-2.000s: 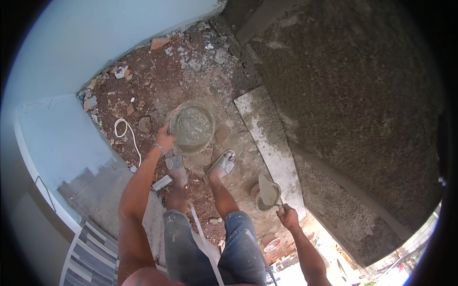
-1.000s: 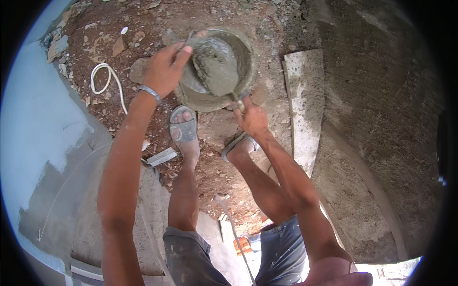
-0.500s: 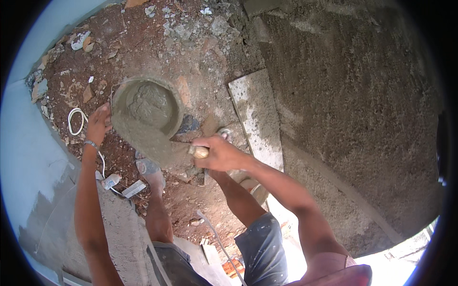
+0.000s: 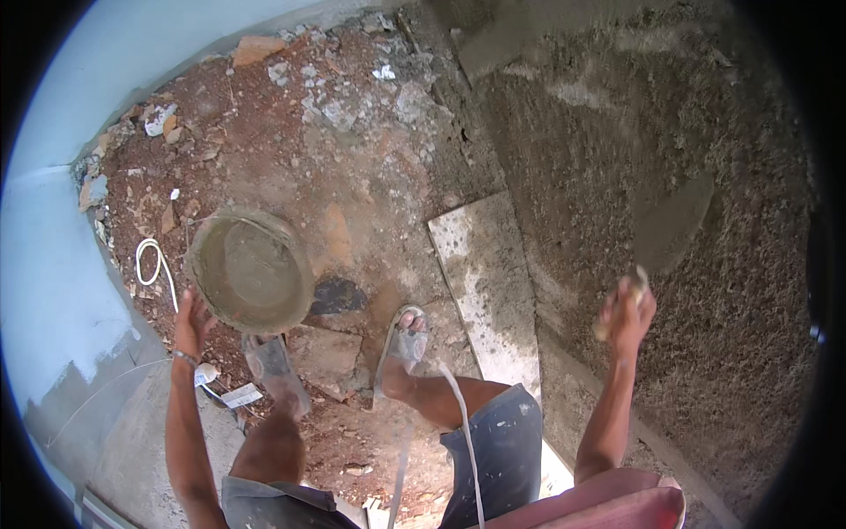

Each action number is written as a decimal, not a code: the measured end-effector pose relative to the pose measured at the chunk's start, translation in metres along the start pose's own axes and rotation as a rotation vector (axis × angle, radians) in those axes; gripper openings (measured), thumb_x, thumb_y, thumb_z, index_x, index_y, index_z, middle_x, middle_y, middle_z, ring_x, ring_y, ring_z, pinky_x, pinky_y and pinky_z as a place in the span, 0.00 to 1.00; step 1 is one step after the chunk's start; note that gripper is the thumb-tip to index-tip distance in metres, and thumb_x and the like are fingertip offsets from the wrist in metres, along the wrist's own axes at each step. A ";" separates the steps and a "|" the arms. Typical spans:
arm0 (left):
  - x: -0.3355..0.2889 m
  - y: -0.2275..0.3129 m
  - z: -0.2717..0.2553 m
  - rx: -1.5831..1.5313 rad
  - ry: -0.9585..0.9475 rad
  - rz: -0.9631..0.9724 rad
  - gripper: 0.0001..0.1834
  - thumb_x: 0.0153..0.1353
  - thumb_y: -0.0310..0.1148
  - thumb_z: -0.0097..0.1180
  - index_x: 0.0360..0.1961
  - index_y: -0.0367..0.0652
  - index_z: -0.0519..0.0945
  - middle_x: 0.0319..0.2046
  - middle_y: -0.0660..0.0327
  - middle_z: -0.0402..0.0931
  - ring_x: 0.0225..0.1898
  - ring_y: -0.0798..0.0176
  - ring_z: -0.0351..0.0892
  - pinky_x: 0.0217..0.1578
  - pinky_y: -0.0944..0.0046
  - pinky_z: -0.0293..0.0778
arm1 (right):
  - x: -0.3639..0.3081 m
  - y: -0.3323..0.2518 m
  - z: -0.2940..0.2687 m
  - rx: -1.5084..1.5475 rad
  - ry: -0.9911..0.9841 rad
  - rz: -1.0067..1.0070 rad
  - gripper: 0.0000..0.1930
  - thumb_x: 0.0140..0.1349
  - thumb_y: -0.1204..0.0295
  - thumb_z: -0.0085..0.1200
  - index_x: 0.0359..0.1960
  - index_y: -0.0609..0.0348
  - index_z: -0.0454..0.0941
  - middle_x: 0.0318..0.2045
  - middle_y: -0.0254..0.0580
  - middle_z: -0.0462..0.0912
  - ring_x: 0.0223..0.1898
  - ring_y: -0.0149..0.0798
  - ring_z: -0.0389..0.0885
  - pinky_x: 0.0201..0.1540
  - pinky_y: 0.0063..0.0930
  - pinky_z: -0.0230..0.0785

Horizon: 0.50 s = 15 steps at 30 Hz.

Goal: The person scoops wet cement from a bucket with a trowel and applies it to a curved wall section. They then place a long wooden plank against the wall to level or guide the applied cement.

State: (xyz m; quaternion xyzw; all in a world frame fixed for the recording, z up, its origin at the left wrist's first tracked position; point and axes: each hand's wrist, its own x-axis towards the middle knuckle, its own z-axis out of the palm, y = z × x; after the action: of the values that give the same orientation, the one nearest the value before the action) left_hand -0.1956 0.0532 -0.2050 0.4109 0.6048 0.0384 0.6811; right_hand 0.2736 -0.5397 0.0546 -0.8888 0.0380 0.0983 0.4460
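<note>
My right hand (image 4: 626, 313) is wrapped round the handle of a trowel (image 4: 674, 225). The grey-coated blade of this trowel lies over the rough, mortar-covered surface (image 4: 582, 212) on the right. On the left, my left hand (image 4: 193, 323) is beside the lower left side of a round bucket (image 4: 310, 286), its fingers apart and holding nothing. Whether those fingertips touch the bucket I cannot tell. Inside the bucket is wet grey mortar (image 4: 251, 264).
A mortar-splashed white board (image 4: 485, 291) lies along the edge of the coated surface. White cable (image 4: 150, 256) curls by the pale blue wall (image 4: 53, 264). Rubble (image 4: 163, 119) lies on the reddish soil. My sandalled feet are behind the bucket and the board.
My right hand has swung from beside the bucket to the mortar-covered surface with the trowel. The mortar-loaded blade was over the bucket's rim before. My left hand stays beside the bucket.
</note>
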 end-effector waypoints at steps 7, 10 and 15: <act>0.036 0.014 0.067 -0.011 -0.090 0.345 0.30 0.65 0.42 0.65 0.62 0.34 0.78 0.56 0.56 0.82 0.60 0.58 0.77 0.63 0.59 0.69 | -0.026 0.040 0.060 -0.593 -0.551 0.072 0.19 0.73 0.60 0.57 0.56 0.60 0.83 0.37 0.46 0.87 0.38 0.41 0.88 0.43 0.42 0.84; 0.012 0.016 0.103 0.032 -0.198 0.521 0.32 0.60 0.29 0.60 0.67 0.33 0.73 0.58 0.57 0.80 0.58 0.59 0.78 0.61 0.59 0.71 | -0.017 0.030 0.141 -0.486 -0.781 -0.407 0.14 0.73 0.59 0.59 0.46 0.58 0.80 0.26 0.39 0.82 0.25 0.33 0.81 0.26 0.31 0.75; 0.006 0.049 0.130 0.102 -0.123 0.434 0.37 0.55 0.21 0.51 0.70 0.32 0.68 0.60 0.55 0.78 0.57 0.61 0.79 0.60 0.62 0.71 | -0.006 0.011 0.244 -0.619 -0.883 -0.752 0.17 0.74 0.58 0.56 0.49 0.60 0.79 0.35 0.50 0.85 0.32 0.53 0.86 0.36 0.48 0.79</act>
State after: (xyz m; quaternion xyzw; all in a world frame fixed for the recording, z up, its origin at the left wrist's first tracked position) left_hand -0.0608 0.0219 -0.1888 0.5667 0.4609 0.1285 0.6708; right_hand 0.2321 -0.3510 -0.0947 -0.8049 -0.4918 0.2975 0.1476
